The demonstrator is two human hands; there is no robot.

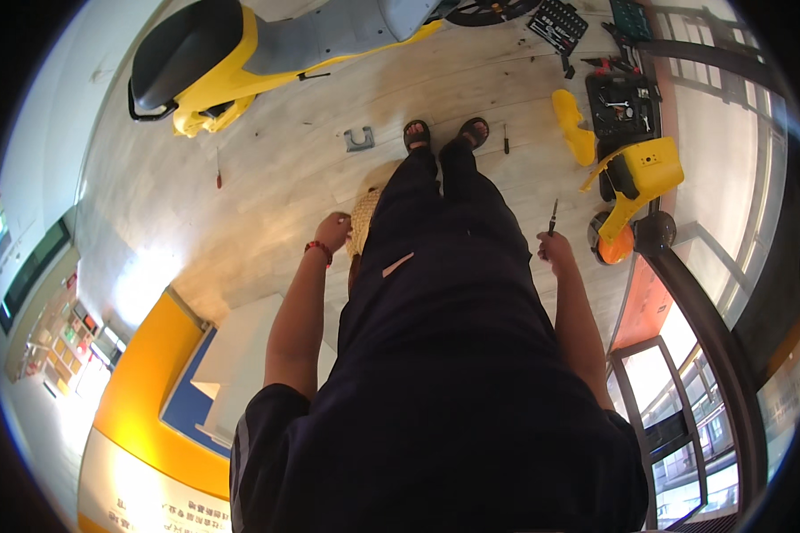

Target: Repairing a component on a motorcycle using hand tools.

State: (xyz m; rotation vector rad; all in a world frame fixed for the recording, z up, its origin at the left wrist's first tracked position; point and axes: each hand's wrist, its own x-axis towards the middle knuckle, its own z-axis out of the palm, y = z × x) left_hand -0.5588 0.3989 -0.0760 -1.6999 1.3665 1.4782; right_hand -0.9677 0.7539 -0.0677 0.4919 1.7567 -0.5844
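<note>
My left hand [333, 232] hangs beside a tan woven seat [361, 222], fingers curled; anything inside them is too small to make out. My right hand [553, 252] grips a slim screwdriver [552, 221] with a dark handle, shaft pointing away from me. My dark-clothed legs end in black sandals [416, 134]. On the floor beyond lie a grey U-shaped part [359, 139], a dark-handled screwdriver [507, 142] and a red-handled one [218, 178].
A yellow-and-grey scooter [206, 53] stands upper left. At right are yellow panels [651, 167], toolboxes [622, 107], a socket set [556, 31] and helmets [612, 240]. A yellow counter [120, 409] is lower left, a glass door [676, 426] lower right.
</note>
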